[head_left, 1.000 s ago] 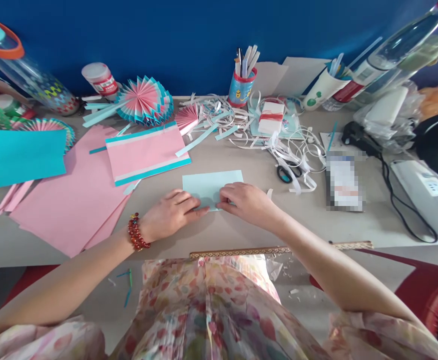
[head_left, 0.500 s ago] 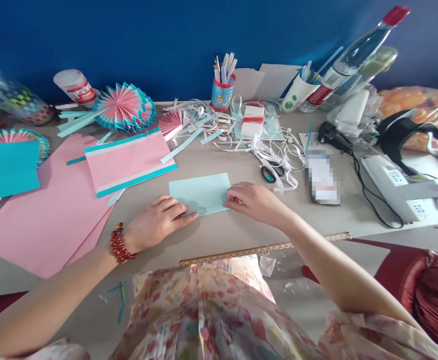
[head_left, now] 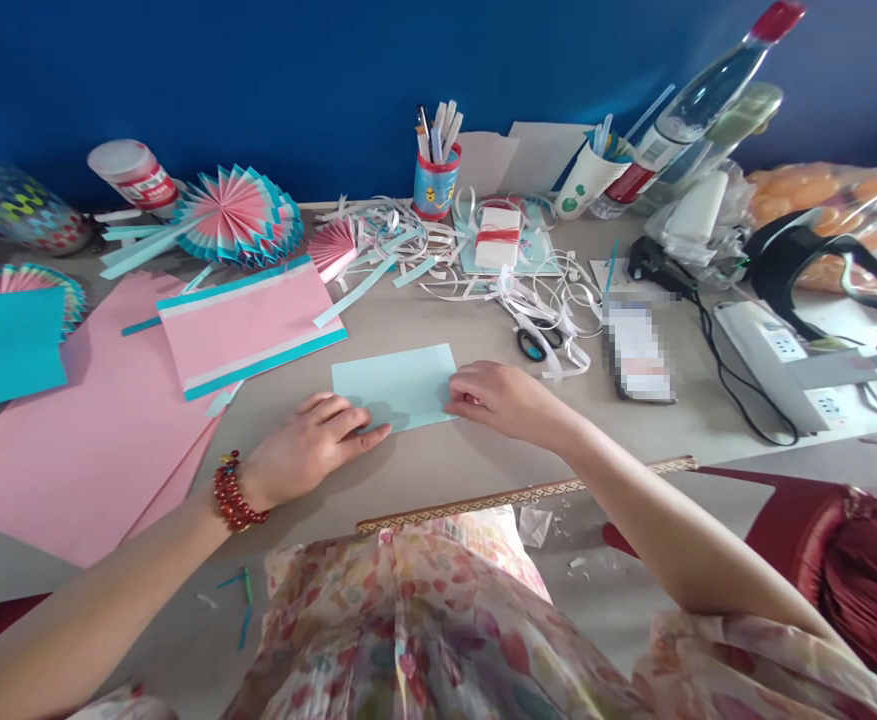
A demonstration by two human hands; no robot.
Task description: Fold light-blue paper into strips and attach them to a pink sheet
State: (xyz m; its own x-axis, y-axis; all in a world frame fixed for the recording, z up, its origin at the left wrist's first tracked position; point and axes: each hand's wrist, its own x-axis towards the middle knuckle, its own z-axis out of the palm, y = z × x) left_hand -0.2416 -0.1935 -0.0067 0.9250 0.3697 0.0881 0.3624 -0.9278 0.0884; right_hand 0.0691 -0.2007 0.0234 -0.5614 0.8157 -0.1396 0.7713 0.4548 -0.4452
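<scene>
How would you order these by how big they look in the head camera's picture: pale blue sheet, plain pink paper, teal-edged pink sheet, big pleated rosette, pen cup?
1. plain pink paper
2. teal-edged pink sheet
3. pale blue sheet and pleated rosette, too alike to rank
4. pen cup

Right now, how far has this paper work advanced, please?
Done: the pink-and-blue rosette is already pleated. In hand: the pale blue sheet lies flat on the table, left hand at its near-left corner, right hand at its right edge. Left, apparently: any pleating of that sheet and the blue-bordered pink sheet; neither shows pleats.
</scene>
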